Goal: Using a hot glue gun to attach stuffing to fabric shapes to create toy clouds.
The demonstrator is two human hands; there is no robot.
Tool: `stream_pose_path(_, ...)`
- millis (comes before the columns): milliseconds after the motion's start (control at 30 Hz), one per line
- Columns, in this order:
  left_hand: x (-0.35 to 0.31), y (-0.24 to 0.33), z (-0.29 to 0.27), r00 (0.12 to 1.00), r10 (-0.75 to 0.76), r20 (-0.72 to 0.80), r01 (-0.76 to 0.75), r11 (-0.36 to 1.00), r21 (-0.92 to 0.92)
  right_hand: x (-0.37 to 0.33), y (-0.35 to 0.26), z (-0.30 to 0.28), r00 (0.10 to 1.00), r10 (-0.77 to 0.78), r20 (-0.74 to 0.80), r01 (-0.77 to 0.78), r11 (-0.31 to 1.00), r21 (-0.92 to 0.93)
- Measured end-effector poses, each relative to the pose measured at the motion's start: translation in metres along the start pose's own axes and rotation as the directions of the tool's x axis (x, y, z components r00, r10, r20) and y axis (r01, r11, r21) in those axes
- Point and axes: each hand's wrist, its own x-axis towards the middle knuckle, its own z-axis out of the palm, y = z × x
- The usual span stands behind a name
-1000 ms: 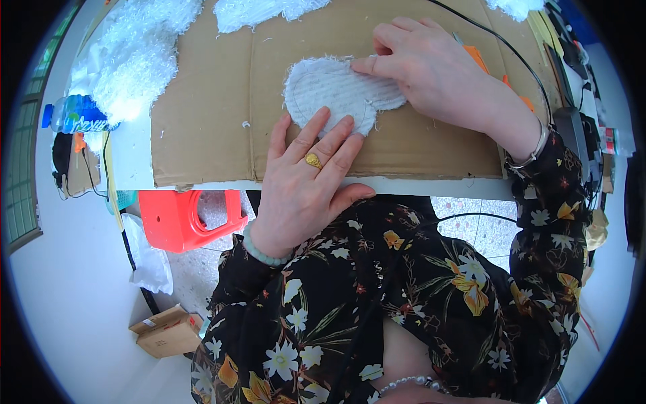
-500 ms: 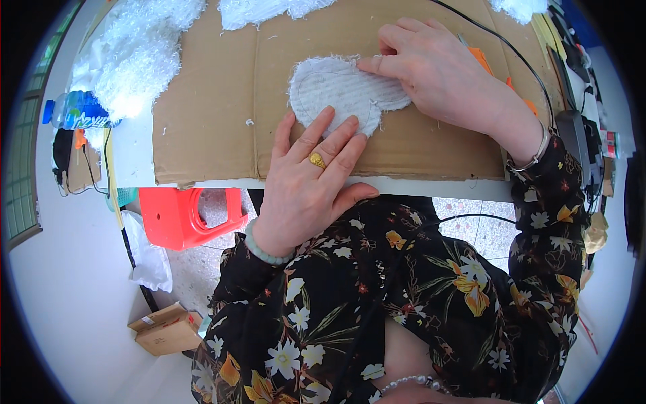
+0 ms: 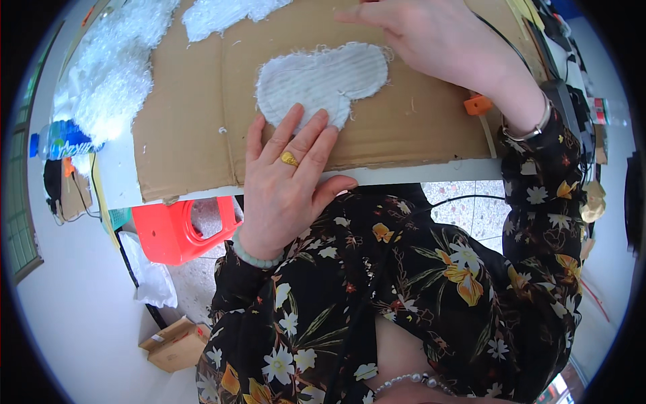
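A white, frayed-edged piece of fluffy fabric (image 3: 316,74), rounded with a lobe toward the right, lies flat on a brown cardboard sheet (image 3: 417,135). A stitched line runs inside its outline. My left hand (image 3: 286,175) rests open on its near edge, fingers spread and fingertips pressing the cloth. Beyond the fabric, my right hand (image 3: 431,34) is raised at the top of the view, apart from the cloth. Its thumb and forefinger look pinched together, partly cut off by the frame; whatever is between them is too small to make out.
Shaggy white material (image 3: 111,67) piles at the far left, with another white piece (image 3: 229,13) near the back. A bottle with a blue cap (image 3: 64,140) lies left. An orange plastic object (image 3: 478,104) sits below my right wrist. A red stool (image 3: 178,232) stands under the table.
My right hand has let go of the fabric's far edge and lifted away. The fabric, left hand and table appear shifted left in view. The orange object now shows more fully.
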Motion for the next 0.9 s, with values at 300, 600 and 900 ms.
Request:
stream_pose_path(300, 0.002, -0.004, 0.002, 0.999, -0.037, 0.021, 0.036, 0.999, 0.040, -0.045, -0.017, 0.010, 0.993, 0.100, 0.057, -0.106, 0.987, 0.118)
stream_pose_path(600, 0.003, -0.008, 0.000, 0.999, -0.055, 0.003, 0.054, 0.998, 0.037, -0.048, -0.018, 0.027, 0.994, 0.105, -0.021, -0.102, 0.989, 0.108)
stream_pose_path(900, 0.005, -0.010, 0.001, 0.998, -0.061, -0.010, 0.062, 0.997, 0.039, -0.043, -0.020, 0.022, 0.993, 0.112, -0.030, -0.108, 0.989, 0.105)
